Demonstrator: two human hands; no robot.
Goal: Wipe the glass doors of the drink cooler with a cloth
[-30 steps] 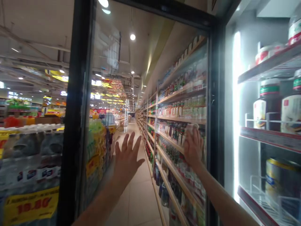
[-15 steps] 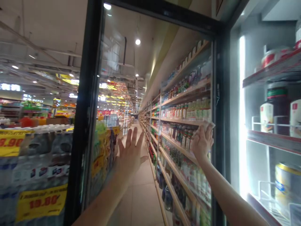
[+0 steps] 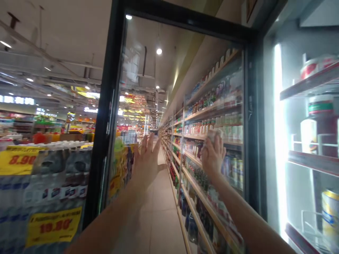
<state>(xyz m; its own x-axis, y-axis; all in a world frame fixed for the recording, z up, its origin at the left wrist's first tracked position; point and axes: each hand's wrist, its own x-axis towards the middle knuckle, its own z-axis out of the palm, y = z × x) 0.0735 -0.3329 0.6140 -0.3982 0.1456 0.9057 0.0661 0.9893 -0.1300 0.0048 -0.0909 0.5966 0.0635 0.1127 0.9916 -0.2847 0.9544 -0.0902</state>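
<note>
A glass door (image 3: 159, 28) with a black frame stands swung out in front of me. My right hand (image 3: 212, 155) presses a pale crumpled cloth (image 3: 215, 135), perhaps a paper wipe, against the pane, its fingers over it. Further left, my left hand (image 3: 147, 158) is raised at the glass with fingers spread and nothing in it. Whether its palm touches the pane I cannot tell. Shelves of bottles (image 3: 209, 125) show through the glass behind both hands.
Right of the door, a lit cooler (image 3: 296, 116) holds dark bottles (image 3: 321, 123) and a yellow-topped can (image 3: 329, 208) on wire-edged shelves. Packs of bottled drinks (image 3: 58, 190) with yellow price signs (image 3: 54, 225) are stacked at left. A tiled aisle floor (image 3: 161, 218) runs ahead.
My right hand has moved left across the glass with the cloth, away from the hinge-side frame. My left hand stays spread in about the same place. The view has shifted slightly.
</note>
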